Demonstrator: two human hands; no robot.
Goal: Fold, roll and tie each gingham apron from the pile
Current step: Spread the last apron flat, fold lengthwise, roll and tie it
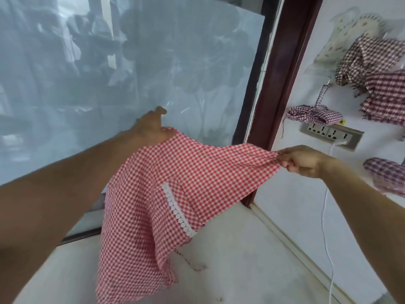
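A person's left hand [153, 126] and right hand [300, 160] each pinch a top corner of a red-and-white gingham cotton apron [175, 183], holding it stretched and hanging in the air, left of the dark wooden door frame [278, 73], apparently to straighten it for folding.

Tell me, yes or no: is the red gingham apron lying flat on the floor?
No: both the left hand and right hand hold the red gingham apron up, stretched between them.

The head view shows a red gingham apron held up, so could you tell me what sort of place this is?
Probably a room in a home used for hand work: a large window in a dark frame, a white wall with a socket strip, and loose gingham aprons beside a tied roll.
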